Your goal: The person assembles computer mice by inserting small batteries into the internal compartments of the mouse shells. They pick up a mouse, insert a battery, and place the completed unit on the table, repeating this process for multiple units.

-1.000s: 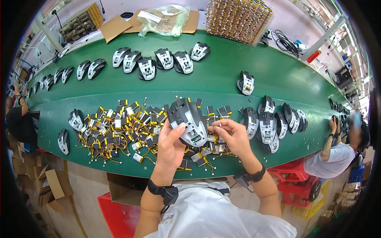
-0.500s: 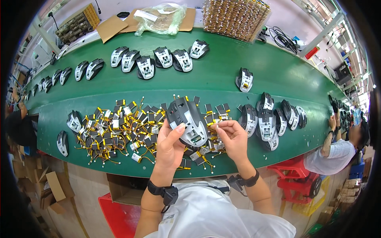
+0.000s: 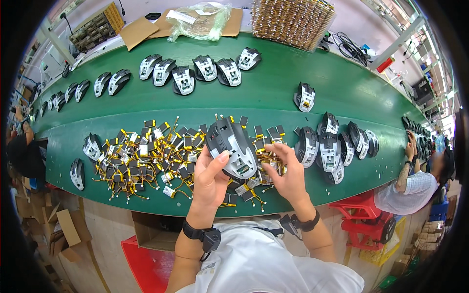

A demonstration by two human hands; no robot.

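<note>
I hold a black and light-grey mouse body (image 3: 232,149) in my left hand (image 3: 210,178), up above the worktop (image 3: 234,102), with the thumb along its near left side and the other fingers mostly hidden beneath. Gripping from that side probably leaves the openings in the pale frame uncovered and facing me. My right hand (image 3: 288,173) is just beside the body's right edge, thumb and index finger spread apart, pinching nothing that I can see; whether a fingertip brushes the wires below, I cannot tell. The heap of small wired batteries (image 3: 146,156) spreads under and to the left of the mouse, which seems to suit picking from it at short reach. A close cluster of mouse bodies (image 3: 330,151) lies to the right of the heap, while a row of others (image 3: 183,80) runs along the far left, apart from the heap, likely so the two groups don't mix. As for what holds what, the lone mouse (image 3: 305,96) at the back right has a yellowish piece in its opening. Beneath the near edge, an open cardboard box (image 3: 151,239) shows only a shadowed inside, and the clear plastic bag (image 3: 195,29) at the back lies crumpled on flat cardboard (image 3: 139,33).
</note>
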